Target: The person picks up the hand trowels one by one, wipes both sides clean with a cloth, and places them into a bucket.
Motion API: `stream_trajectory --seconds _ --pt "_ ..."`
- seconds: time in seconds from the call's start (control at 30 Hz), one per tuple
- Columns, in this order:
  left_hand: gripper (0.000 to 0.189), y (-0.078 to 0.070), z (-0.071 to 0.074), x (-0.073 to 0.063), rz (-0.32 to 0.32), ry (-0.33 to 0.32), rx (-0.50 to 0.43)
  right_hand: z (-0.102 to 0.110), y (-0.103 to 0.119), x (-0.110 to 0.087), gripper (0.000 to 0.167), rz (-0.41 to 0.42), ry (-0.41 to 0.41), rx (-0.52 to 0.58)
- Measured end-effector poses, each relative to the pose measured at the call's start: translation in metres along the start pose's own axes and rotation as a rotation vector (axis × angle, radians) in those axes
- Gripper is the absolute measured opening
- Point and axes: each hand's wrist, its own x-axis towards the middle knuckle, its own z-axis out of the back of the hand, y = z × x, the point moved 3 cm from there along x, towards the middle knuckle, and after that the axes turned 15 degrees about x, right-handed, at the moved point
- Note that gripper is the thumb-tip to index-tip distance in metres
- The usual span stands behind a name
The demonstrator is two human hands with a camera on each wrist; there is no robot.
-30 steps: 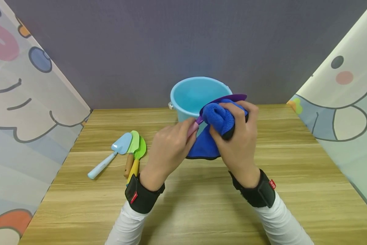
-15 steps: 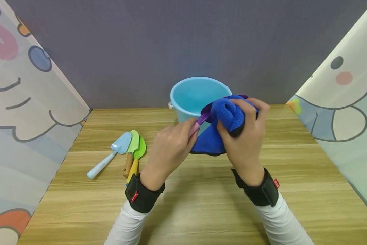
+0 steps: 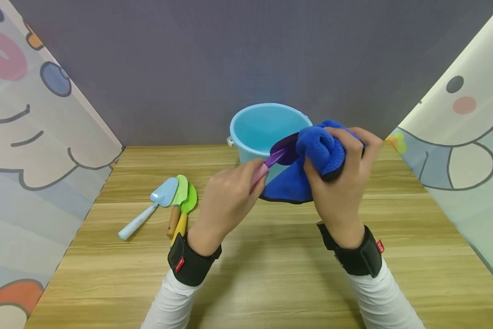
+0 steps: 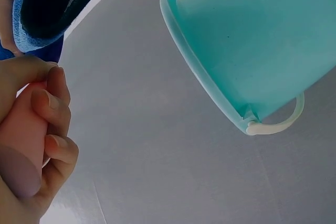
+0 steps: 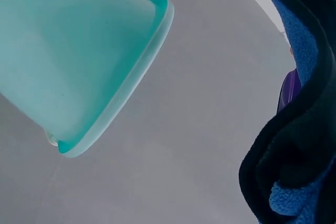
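Note:
My left hand point(image 3: 230, 196) grips the pink handle point(image 4: 23, 129) of a toy shovel, fingers curled round it. The shovel's purple blade point(image 3: 286, 150) points up to the right, its far part hidden by a blue cloth point(image 3: 322, 148). My right hand point(image 3: 345, 183) holds the bunched cloth against the blade, thumb in front and fingers over the top. A flap of the cloth with a dark edge hangs down to the left. In the right wrist view a sliver of the purple shovel point(image 5: 289, 90) shows beside the cloth.
Behind the hands a light blue bucket point(image 3: 246, 148) stands on the wooden table point(image 3: 267, 278), near the grey back panel point(image 3: 188, 68). On the left lie a pale blue trowel point(image 3: 137, 221), a light green one point(image 3: 181, 189) with a brown handle and a green one point(image 3: 191, 198) with a yellow handle.
My right hand has slid the cloth to the right along the blade, so more purple shows near the handle and the tip is now covered. The left hand has stayed in place.

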Motion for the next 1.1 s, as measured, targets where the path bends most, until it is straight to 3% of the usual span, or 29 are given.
stream_trajectory --seconds 0.2,0.4,0.77,0.97,1.1 --pt "0.019 0.0031 0.0008 0.0006 0.002 -0.017 0.003 0.0036 0.0005 0.0037 0.041 -0.002 -0.029 -0.001" --pt "0.021 0.0062 0.0012 0.0000 0.019 -0.012 0.017 0.0037 0.0002 0.0040 0.044 -0.017 -0.001 -0.010" --pt "0.025 0.0078 -0.0046 -0.0020 0.094 0.062 0.024 0.0043 -0.0027 0.0026 0.049 -0.056 0.081 -0.032" --pt "0.032 0.0063 -0.0066 -0.0021 0.122 0.128 0.008 0.0045 -0.0035 0.0026 0.049 -0.055 0.085 -0.032" --pt "0.030 0.0057 -0.0076 -0.0022 0.143 0.137 0.016 0.0043 -0.0039 0.0027 0.050 -0.048 0.086 -0.031"
